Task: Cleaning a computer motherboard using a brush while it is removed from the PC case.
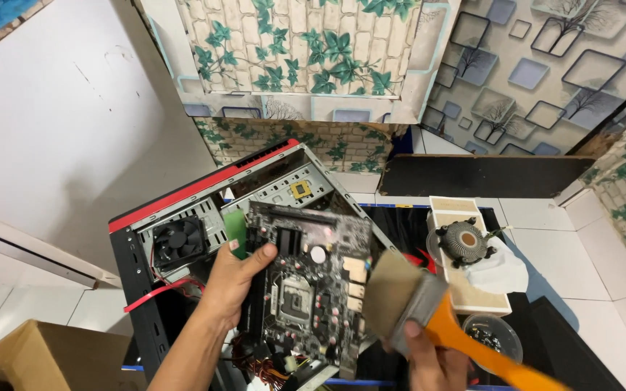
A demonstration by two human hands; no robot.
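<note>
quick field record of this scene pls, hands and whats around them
left hand: holds motherboard by its left edge, above the open computer case
right hand: grips orange-handled paintbrush, bristles at the board's right edge
case: black and red, fan inside
right side: cpu cooler on a pale slab, small bowl
lower left: cardboard box
</note>
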